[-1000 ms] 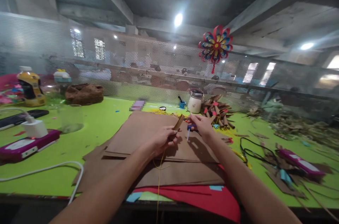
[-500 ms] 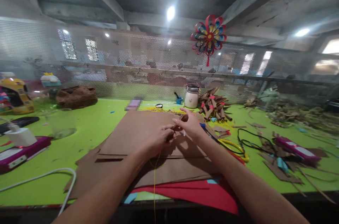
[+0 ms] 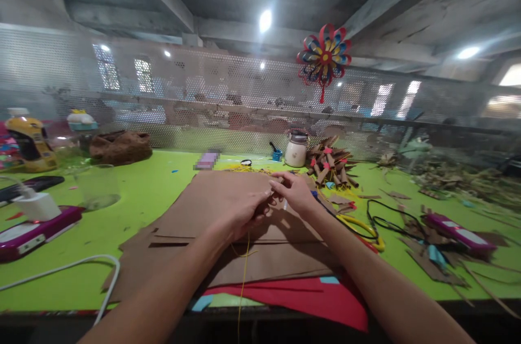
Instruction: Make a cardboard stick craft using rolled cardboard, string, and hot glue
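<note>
left hand (image 3: 244,212): I had it clenched around a small brown paper piece (image 3: 272,196), mostly hidden in the fist; a thin yellow string (image 3: 243,268) hung down from under it toward the worktop edge.
right hand (image 3: 295,192): fingertips pinched at the same piece, touching my left fingers; what else it held, I could not tell.
piece location: between both hands, just above the brown paper stack (image 3: 211,203), mid worktop.
handling: I judged the piece light, thin, easily creased; best pinched at its edges with fingertips, not squeezed. String limp, would slip if held loosely.
under stack: red sheet (image 3: 309,300) poked out at the near edge.
right of hands: yellow and black cords (image 3: 366,227), pink device (image 3: 458,233) further off.
behind: pile of rolled brown paper bits (image 3: 331,167), white jar (image 3: 296,151).
left: pink device with white charger (image 3: 35,214), white cable (image 3: 77,265).
worktop (image 3: 154,192): green, littered with scraps.
</note>
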A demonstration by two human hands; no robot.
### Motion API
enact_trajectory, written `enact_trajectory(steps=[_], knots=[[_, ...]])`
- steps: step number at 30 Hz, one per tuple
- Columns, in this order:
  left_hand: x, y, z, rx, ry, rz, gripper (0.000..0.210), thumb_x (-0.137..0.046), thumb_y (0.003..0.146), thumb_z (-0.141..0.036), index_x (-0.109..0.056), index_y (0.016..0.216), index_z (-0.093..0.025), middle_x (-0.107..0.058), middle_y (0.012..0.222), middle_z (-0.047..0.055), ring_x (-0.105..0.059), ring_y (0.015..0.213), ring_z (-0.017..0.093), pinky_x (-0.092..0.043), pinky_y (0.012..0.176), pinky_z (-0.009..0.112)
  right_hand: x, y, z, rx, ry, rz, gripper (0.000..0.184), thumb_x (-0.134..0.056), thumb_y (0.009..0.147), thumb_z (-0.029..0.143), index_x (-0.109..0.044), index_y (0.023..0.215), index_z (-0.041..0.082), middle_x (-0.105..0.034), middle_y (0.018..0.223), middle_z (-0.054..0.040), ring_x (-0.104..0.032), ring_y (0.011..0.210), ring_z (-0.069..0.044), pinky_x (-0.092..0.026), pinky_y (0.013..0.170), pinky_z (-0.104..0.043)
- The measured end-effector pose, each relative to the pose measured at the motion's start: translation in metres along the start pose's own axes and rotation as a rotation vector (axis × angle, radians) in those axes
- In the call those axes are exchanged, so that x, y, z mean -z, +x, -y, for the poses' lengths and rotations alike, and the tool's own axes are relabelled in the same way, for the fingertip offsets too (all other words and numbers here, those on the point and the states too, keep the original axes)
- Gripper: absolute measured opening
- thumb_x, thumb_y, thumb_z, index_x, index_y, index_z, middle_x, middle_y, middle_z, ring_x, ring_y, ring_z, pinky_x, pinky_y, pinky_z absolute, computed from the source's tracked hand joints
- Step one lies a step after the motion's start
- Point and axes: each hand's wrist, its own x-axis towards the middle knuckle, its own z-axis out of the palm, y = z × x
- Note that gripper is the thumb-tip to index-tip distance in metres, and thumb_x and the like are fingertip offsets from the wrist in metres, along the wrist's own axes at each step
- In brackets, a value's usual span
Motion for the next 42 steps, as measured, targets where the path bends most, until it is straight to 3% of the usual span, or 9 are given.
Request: enact_trajectory(steps=[9,21,30,37,42], knots=[[0.002,0.002,0.003,-0.021,0.083,-0.052,0.038,-0.063,0.071,-0.048,-0.060,0.080,-0.012,-0.043,0.059,-0.003,-0.031,0.048,0.004,-0.016,0.043,0.017,0.001,0.002,-0.004,-0.021,0.079,0.001,0.041,-0.063,0.069,0.043,-0.058,0.096,0.014,-0.057,0.057,0.0034,-0.058,0.049,-0.012,-0.044,0.043,-0.023],[0.002,0.004,0.008,-0.076,0.154,-0.008,0.039,-0.058,0.073,-0.050,-0.056,0.077,-0.012,-0.039,0.054,-0.006,-0.024,0.041,0.003,-0.013,0.040,0.020,0.006,0.001,0.003,-0.062,0.082,-0.027,0.032,-0.063,0.067,0.035,-0.060,0.089,0.014,-0.058,0.052,0.0041,-0.059,0.047,-0.013,-0.047,0.046,-0.024],[0.001,0.005,0.012,-0.049,0.190,-0.068,0.031,-0.056,0.074,-0.043,-0.056,0.075,-0.012,-0.041,0.054,-0.005,-0.026,0.041,0.003,-0.014,0.041,0.021,0.009,0.002,0.001,-0.228,0.245,-0.001,0.016,-0.057,0.075,0.024,-0.061,0.085,0.013,-0.061,0.052,0.0019,-0.057,0.042,-0.011,-0.049,0.044,-0.023],[0.000,0.003,0.008,-0.033,0.204,-0.079,0.027,-0.052,0.077,-0.038,-0.057,0.074,-0.011,-0.040,0.050,-0.005,-0.026,0.039,0.004,-0.014,0.041,0.021,0.016,0.004,0.002,-0.341,0.317,-0.104,0.021,-0.045,0.087,0.031,-0.053,0.098,0.014,-0.056,0.054,0.0024,-0.061,0.047,-0.012,-0.049,0.043,-0.021],[0.000,0.001,0.006,-0.030,0.178,-0.077,0.028,-0.053,0.076,-0.038,-0.058,0.075,-0.011,-0.041,0.053,-0.005,-0.027,0.040,0.003,-0.014,0.040,0.020,0.012,0.001,0.006,-0.271,0.142,-0.018,0.035,-0.062,0.076,0.030,-0.052,0.105,0.013,-0.059,0.061,0.0015,-0.059,0.050,-0.011,-0.048,0.044,-0.021]])
